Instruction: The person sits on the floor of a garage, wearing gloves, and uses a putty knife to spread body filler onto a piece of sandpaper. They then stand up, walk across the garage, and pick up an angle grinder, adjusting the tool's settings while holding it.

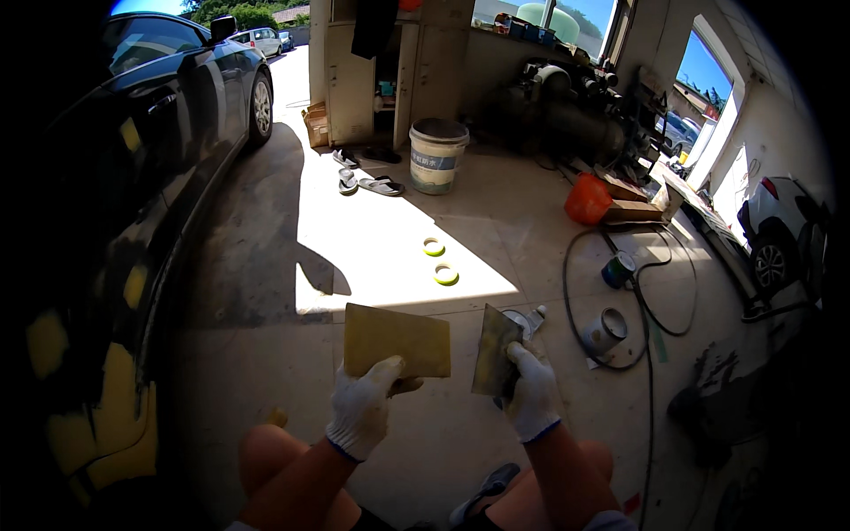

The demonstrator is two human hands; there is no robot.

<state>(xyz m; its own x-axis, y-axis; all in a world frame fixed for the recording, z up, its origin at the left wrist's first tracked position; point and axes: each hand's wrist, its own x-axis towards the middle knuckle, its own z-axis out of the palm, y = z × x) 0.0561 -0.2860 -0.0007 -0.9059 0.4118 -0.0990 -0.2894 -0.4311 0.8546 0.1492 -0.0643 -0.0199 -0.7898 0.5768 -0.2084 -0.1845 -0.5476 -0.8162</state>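
My left hand [361,403], in a white knit glove, is closed on a flat yellow-brown putty board [397,339], its thumb on the face towards me. My right hand [534,391], gloved too, grips a thin grey putty scraper [492,343] with dark smears. Board and scraper are held up side by side, a gap between them. Just beyond the right hand, a round pale tin [517,320], partly hidden, and a small white tube [537,314] are on the floor. To my left is a black car [177,115] with yellow putty patches [119,398] along its lower side.
Two yellow-green tape rolls [445,274] lie ahead on the sunlit floor. Farther off are sandals [381,185] and a white bucket [438,155]. A dark hose [567,265] loops around an open can [606,330] and a dark can [619,268] at right, near an orange container [588,200].
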